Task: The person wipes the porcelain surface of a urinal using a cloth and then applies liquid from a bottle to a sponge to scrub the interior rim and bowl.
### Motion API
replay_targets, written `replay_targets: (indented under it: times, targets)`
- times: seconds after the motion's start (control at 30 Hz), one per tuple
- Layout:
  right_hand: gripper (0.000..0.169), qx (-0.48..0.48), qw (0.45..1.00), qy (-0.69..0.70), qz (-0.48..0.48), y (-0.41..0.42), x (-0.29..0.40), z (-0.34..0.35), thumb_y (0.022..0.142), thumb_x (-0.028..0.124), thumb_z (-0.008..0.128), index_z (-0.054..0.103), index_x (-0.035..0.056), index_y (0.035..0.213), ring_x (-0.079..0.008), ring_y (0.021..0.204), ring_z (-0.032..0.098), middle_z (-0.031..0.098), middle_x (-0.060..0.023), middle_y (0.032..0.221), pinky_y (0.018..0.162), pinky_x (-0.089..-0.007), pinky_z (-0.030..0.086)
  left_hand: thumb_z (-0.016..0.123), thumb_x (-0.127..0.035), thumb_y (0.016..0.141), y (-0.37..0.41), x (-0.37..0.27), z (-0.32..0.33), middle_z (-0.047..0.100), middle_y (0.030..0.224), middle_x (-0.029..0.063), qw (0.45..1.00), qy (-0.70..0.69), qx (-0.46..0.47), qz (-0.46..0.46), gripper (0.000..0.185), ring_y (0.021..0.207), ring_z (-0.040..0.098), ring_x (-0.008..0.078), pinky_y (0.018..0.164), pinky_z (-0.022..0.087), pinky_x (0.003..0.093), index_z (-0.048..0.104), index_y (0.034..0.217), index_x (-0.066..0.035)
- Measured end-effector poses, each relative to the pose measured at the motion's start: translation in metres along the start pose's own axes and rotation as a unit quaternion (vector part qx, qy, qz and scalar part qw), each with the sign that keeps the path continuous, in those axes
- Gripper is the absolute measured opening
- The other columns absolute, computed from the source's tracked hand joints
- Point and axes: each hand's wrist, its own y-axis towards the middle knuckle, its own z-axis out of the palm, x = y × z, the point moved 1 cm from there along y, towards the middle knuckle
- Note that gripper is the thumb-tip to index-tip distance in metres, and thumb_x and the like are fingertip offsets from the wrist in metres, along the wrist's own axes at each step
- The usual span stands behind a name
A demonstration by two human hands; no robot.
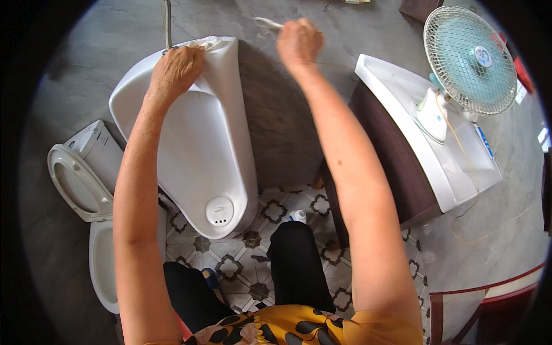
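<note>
A white ceramic urinal (198,129) is mounted on the grey wall in front of me, left of centre. My left hand (177,71) rests on its top edge beside the metal water pipe (168,23). A crumpled white cloth or tissue (212,42) lies on the rim right by its fingers; whether the fingers grip it is hidden. My right hand (300,41), slightly blurred, is raised near the wall to the right of the urinal. It is closed around a thin whitish object (268,23) that sticks out to the left, too blurred to name.
At left stands a white toilet (103,263) with its lid up. On the right, a white washbasin (401,125) on a dark cabinet holds an electric fan (470,60) with a trailing cord. A white bottle (298,215) stands on the patterned tile floor (258,276) near my knee.
</note>
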Motion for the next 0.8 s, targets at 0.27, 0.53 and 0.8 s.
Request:
replay_targets:
  times: [0.27,0.53,0.8]
  targets:
    - [0.018,0.135,0.924,-0.34,0.108,0.002,-0.156,-0.099,0.082,0.016,0.056,0.071,0.0084,0.087,-0.0311,0.089,0.062,0.067,-0.014,0.091,0.079,-0.0408,0.044,0.041,-0.013,0.088,0.001,0.002,0.006,0.064,0.073,0.0175,0.999,0.022,-0.035,0.02,0.025,0.067,0.063,0.0361,0.061,0.051,0.0453,0.06,0.076,-0.002]
    - [0.028,0.284,0.839,-0.39,0.253,-0.011,-0.178,-0.109,0.083,0.024,0.058,0.068,0.0128,0.107,-0.0336,0.108,0.058,0.065,-0.0134,0.112,0.089,-0.0461,0.04,0.035,-0.022,0.097,0.014,-0.009,0.004,0.068,0.091,0.0115,0.994,0.056,0.075,0.057,0.032,0.08,0.065,0.0296,0.07,0.053,0.0427,0.061,0.115,-0.017]
    - [0.045,-0.012,0.993,-0.074,0.09,-0.068,-0.009,-0.131,0.079,0.024,0.066,0.06,0.004,0.119,-0.0337,0.103,0.055,0.06,-0.0166,0.112,0.088,-0.0454,0.04,0.035,-0.025,0.096,0.076,0.037,0.024,0.061,0.119,0.0129,0.935,0.15,0.32,-0.025,0.047,0.108,0.059,0.0341,0.089,0.048,0.0441,0.032,0.143,-0.026]
